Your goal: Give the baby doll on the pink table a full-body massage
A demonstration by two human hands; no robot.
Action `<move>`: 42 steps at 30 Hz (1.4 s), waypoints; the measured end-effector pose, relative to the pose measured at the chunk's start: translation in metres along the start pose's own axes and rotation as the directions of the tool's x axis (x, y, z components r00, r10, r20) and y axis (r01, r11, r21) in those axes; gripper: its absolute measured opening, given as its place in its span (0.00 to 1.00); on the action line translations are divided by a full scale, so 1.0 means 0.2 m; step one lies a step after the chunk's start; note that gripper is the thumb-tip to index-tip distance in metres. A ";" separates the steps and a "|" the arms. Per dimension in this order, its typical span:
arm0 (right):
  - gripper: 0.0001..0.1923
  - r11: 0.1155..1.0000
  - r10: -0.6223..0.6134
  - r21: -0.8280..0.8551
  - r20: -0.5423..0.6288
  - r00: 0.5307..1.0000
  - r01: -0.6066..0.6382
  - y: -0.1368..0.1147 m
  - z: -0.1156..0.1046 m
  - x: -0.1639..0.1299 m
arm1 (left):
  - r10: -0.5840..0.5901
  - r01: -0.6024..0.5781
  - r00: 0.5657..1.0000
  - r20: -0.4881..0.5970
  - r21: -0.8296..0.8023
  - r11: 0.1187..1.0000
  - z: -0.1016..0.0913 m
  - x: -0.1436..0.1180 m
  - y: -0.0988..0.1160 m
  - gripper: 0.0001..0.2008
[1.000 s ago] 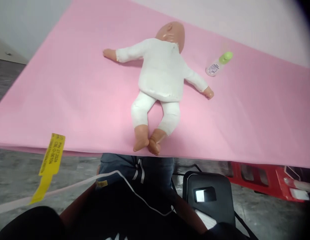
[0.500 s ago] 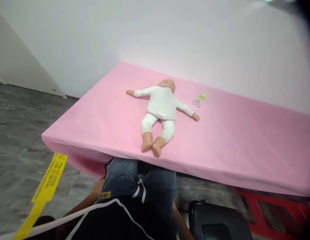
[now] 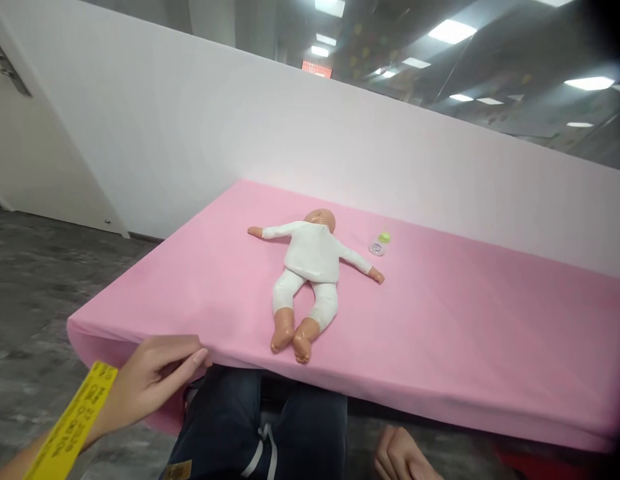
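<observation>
A baby doll (image 3: 313, 257) in white clothes lies on its back on the pink cloth (image 3: 440, 320), arms spread and feet toward me. My left hand (image 3: 155, 377) is at the cloth's front edge, left of the doll's feet. Its fingers are stretched out with a gap to the thumb; whether the fingertips touch the cloth I cannot tell. A yellow printed strip (image 3: 73, 420) runs along that wrist and forearm. Low at the bottom, below the table edge, my right hand (image 3: 403, 457) has its fingers curled in, and nothing shows in it.
A small clear bottle (image 3: 377, 247) with a green top lies beyond the doll's outstretched arm, on the right. Behind the table stands a white partition (image 3: 390, 160). At far left are a door (image 3: 40, 133) and grey floor. My legs (image 3: 290, 427) are under the front edge.
The view has tilted up, so the doll and table sit lower in the picture. Both my hands have come up into sight. The doll and bottle keep their places on the cloth.
</observation>
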State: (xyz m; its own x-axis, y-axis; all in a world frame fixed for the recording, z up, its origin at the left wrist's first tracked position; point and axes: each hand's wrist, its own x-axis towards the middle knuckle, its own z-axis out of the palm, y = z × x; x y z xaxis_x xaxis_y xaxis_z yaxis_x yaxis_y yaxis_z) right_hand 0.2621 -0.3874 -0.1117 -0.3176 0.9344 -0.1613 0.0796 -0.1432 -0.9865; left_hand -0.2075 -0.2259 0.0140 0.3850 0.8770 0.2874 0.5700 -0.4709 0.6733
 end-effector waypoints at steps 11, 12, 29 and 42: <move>0.14 0.809 -0.584 -0.432 -0.504 0.636 0.399 -0.98 -0.29 1.32 | 0.332 -0.376 0.825 -0.458 -0.006 0.926 0.53 1.29 0.29 0.04; 0.13 0.772 -0.629 -0.480 -0.479 0.612 0.417 -0.97 -0.30 1.44 | 0.363 -0.392 0.828 -0.428 0.022 0.920 0.59 1.36 0.29 0.05; 0.23 0.593 -0.732 -0.670 -0.218 0.645 0.447 -0.63 -0.32 1.71 | 0.480 -0.473 0.864 -0.155 0.079 0.877 0.73 1.40 -0.08 0.23; 0.24 0.606 -0.706 -0.690 -0.239 0.667 0.395 -0.66 -0.31 1.64 | 0.469 -0.475 0.876 -0.112 -0.025 0.880 0.70 1.42 -0.06 0.16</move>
State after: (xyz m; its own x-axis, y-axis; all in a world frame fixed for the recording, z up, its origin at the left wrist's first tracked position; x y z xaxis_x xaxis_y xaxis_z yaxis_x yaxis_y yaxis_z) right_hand 0.2062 -0.0426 -0.0325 -0.0426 0.8021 0.5957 0.5749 0.5073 -0.6420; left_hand -0.0036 0.0148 -0.0086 0.5233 0.5578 0.6442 0.3004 -0.8282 0.4731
